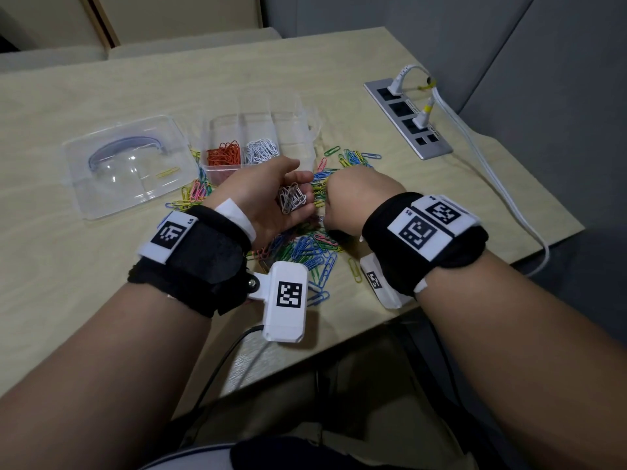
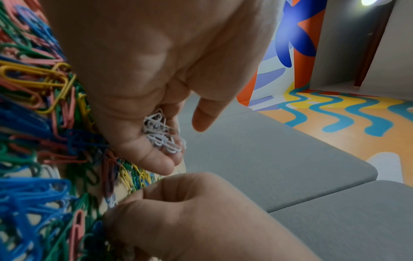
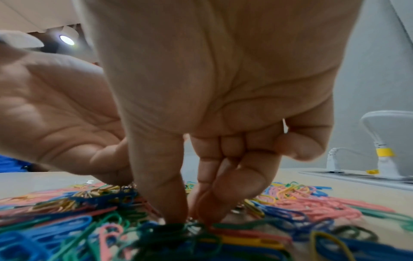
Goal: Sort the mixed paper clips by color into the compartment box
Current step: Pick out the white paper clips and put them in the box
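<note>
Left hand (image 1: 268, 195) is cupped palm-up just above the pile, fingers loosely curled round a small bunch of white clips (image 1: 291, 198), likely acting as a holding tray so the box trip happens once per batch. Right hand (image 1: 353, 198) has thumb and forefinger tips pressed together down in the mixed pile (image 1: 305, 245), pinching what looks like another pale clip, though it's mostly hidden. Clips are thin coated wire loops, slick and tangly; the clear plastic box (image 1: 288, 113) beyond already holds orange (image 1: 224, 153) and white (image 1: 262, 150) lots in adjacent compartments.
</note>
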The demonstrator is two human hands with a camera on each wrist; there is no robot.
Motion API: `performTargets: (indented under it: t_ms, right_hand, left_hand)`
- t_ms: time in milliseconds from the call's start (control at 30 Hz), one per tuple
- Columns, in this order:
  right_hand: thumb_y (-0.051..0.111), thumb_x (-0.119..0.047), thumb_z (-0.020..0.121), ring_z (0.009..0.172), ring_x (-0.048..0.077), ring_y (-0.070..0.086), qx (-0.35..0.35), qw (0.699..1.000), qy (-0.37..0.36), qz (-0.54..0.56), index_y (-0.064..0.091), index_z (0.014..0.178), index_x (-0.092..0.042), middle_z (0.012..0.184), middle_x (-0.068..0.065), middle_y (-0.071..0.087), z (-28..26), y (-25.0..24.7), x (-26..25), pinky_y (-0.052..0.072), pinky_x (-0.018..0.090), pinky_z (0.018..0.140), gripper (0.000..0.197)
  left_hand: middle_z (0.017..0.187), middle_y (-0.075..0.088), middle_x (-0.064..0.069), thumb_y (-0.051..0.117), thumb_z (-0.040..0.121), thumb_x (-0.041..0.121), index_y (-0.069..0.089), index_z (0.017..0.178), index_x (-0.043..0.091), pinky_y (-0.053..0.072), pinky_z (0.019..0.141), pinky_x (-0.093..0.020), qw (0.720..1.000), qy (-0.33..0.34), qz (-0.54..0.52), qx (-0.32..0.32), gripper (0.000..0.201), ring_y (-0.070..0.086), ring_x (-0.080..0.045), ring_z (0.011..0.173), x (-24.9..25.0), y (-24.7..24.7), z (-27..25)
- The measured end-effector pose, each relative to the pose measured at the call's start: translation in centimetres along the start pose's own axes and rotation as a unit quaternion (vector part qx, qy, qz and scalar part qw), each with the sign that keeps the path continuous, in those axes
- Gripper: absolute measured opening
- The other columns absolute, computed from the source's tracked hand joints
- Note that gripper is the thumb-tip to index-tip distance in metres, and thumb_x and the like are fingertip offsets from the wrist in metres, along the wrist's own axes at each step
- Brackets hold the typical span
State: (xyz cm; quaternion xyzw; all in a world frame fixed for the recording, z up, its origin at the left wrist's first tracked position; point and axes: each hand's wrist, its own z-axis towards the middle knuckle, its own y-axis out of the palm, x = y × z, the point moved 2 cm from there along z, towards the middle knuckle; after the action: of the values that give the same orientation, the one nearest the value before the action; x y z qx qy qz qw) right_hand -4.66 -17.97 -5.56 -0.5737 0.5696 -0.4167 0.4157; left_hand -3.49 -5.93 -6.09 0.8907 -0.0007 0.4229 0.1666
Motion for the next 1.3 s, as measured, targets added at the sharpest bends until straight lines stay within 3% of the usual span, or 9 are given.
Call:
performTargets:
  t_ms: [267, 433, 500, 600, 700, 767, 900, 1000, 1300]
  right_hand:
    - [0.06, -0.032, 0.089, 0.064, 0.02, 0.045, -0.02, 1.0, 0.006, -0.011, 0.042, 0.066, -0.016, 0.07, 0.001, 0.045, -0.6, -0.1, -0.2, 0.04, 0.03, 0.063, 0.033]
    - [0.058, -0.035, 0.086, 0.08, 0.025, 0.054, 0.1, 0.989, 0.002, 0.107, 0.053, 0.084, -0.019, 0.081, 0.001, 0.056, -1.2, -1.5, -0.5, 0.043, 0.033, 0.066, 0.017]
    - [0.06, -0.032, 0.083, 0.085, 0.023, 0.058, 0.158, 0.97, -0.02, 0.183, 0.058, 0.085, -0.021, 0.088, 0.0, 0.063, -1.5, -2.2, -0.9, 0.048, 0.034, 0.071, 0.011]
    - [0.062, -0.027, 0.085, 0.092, 0.02, 0.06, 0.149, 0.965, -0.054, 0.211, 0.065, 0.086, -0.025, 0.092, -0.002, 0.067, -1.7, -2.7, -1.6, 0.049, 0.031, 0.076, 0.005]
    - [0.062, -0.029, 0.087, 0.089, 0.019, 0.061, 0.158, 0.956, -0.049, 0.241, 0.067, 0.087, -0.023, 0.09, -0.002, 0.068, -1.4, -2.8, -1.4, 0.049, 0.032, 0.076, 0.007]
    - [0.059, -0.027, 0.088, 0.086, 0.019, 0.061, 0.177, 0.952, -0.017, 0.25, 0.064, 0.087, -0.023, 0.087, -0.003, 0.066, -1.1, -2.8, -0.6, 0.051, 0.033, 0.075, 0.006]
    - [0.06, -0.019, 0.087, 0.088, 0.027, 0.06, 0.068, 0.994, 0.034, 0.078, 0.059, 0.087, -0.016, 0.083, 0.002, 0.058, -0.4, -1.6, 0.6, 0.046, 0.031, 0.07, 0.003]
    - [0.063, -0.016, 0.087, 0.082, 0.027, 0.052, -0.002, 0.998, 0.052, 0.03, 0.053, 0.088, -0.014, 0.082, 0.004, 0.052, -0.1, -0.6, 0.8, 0.042, 0.031, 0.068, 0.01]
    - [0.061, -0.021, 0.09, 0.075, 0.026, 0.05, 0.014, 0.997, 0.069, 0.018, 0.052, 0.082, -0.014, 0.069, 0.002, 0.044, 0.0, -0.5, 0.6, 0.04, 0.031, 0.066, 0.013]
  left_hand:
    - [0.073, 0.056, -0.004, 0.045, 0.099, 0.028, 0.06, 0.083, 0.009, 0.052, 0.074, -0.026, 1.0, 0.014, 0.013, 0.012, 0.029, 0.056, -0.013, 0.066, 0.2, -0.1, -0.1]
    - [0.08, 0.059, -0.002, 0.048, 0.098, 0.024, 0.058, 0.087, 0.009, 0.049, 0.08, -0.032, 0.999, 0.031, -0.005, 0.03, 0.021, 0.055, -0.016, 0.074, 0.2, -0.3, 0.2]
    - [0.084, 0.061, 0.0, 0.047, 0.098, 0.021, 0.057, 0.094, 0.011, 0.051, 0.074, -0.031, 0.999, 0.035, -0.018, 0.018, 0.015, 0.058, -0.014, 0.074, 0.3, -0.2, 0.3]
    - [0.072, 0.063, 0.002, 0.046, 0.098, 0.02, 0.06, 0.088, 0.013, 0.053, 0.055, -0.022, 1.0, 0.025, -0.014, -0.005, 0.019, 0.062, -0.008, 0.059, 0.2, 0.1, 0.2]
    - [0.076, 0.06, -0.001, 0.043, 0.1, 0.021, 0.059, 0.097, 0.011, 0.054, 0.056, -0.021, 0.999, 0.014, -0.039, -0.015, 0.019, 0.058, -0.009, 0.067, 0.1, 0.2, 0.2]
    - [0.073, 0.054, -0.002, 0.04, 0.102, 0.024, 0.057, 0.091, 0.009, 0.05, 0.05, -0.017, 0.999, -0.003, -0.052, -0.013, 0.025, 0.054, -0.01, 0.064, 0.1, 0.1, 0.2]
    - [0.067, 0.05, -0.004, 0.039, 0.102, 0.027, 0.056, 0.084, 0.008, 0.049, 0.048, -0.016, 0.999, -0.015, -0.05, 0.0, 0.031, 0.051, -0.011, 0.059, 0.2, 0.1, -0.2]
    - [0.068, 0.05, -0.004, 0.039, 0.102, 0.027, 0.056, 0.086, 0.007, 0.049, 0.049, -0.016, 0.999, -0.014, -0.047, 0.001, 0.031, 0.05, -0.012, 0.06, 0.5, 0.2, -0.4]
    - [0.07, 0.05, -0.004, 0.039, 0.102, 0.028, 0.056, 0.087, 0.008, 0.05, 0.051, -0.019, 0.999, -0.008, -0.037, 0.003, 0.031, 0.051, -0.012, 0.062, 1.0, 0.5, -0.9]
